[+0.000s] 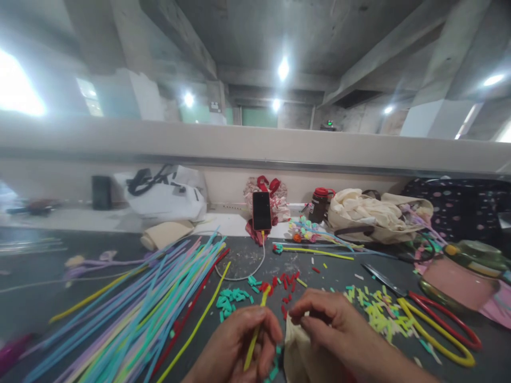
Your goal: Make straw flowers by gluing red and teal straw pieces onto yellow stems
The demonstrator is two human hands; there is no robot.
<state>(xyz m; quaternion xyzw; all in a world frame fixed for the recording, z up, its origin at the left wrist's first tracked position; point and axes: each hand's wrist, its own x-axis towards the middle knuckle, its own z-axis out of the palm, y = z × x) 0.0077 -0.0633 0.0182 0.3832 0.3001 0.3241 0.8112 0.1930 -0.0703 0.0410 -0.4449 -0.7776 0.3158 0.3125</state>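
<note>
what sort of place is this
Probably a craft workspace, perhaps in a basement or industrial building: a bare concrete ceiling hangs overhead, and a dark tabletop holds a bundle of long coloured stems and scissors beside small cut pieces.

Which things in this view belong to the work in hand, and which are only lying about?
Likely part of the work:
yellow stem in the left hand
bundle of coloured stems
teal pieces
red pieces
yellow-green pieces
scissors

Apparently just lying about:
phone
red-lidded bottle
white bag
dotted bag
</note>
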